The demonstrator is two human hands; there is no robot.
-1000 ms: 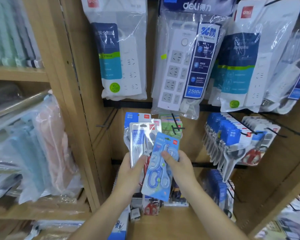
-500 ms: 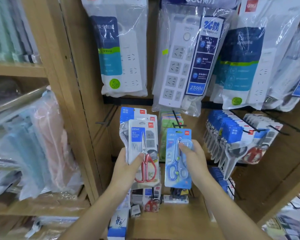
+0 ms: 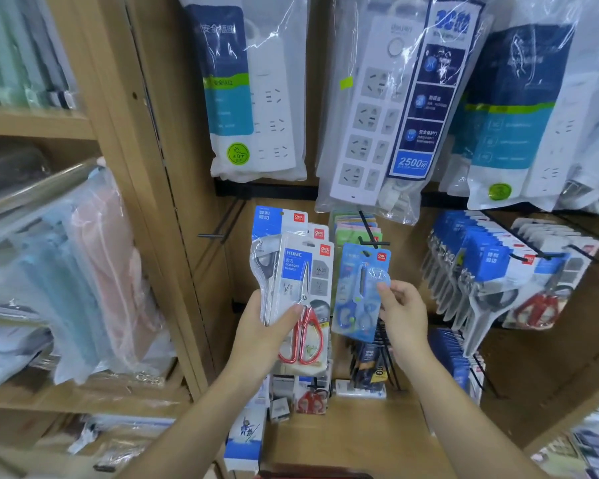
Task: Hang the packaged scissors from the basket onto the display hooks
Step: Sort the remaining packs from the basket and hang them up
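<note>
My left hand grips a stack of packaged scissors; the front pack shows red-handled scissors, and a blue-topped pack sticks up behind it. My right hand holds a small blue pack of blue-handled scissors by its right edge, upright, its top just below the tip of a black display hook. Coloured packs hang further back on that hook. The basket is out of view.
Rows of packaged scissors hang on hooks to the right. Bagged power strips hang above. An empty hook juts out at the left near the wooden upright. More packs sit on the shelf below.
My right hand has drawn the blue pack off the stack, moved it right and lifted it towards the hook. The left hand raised the stack slightly. The camera has moved closer.
</note>
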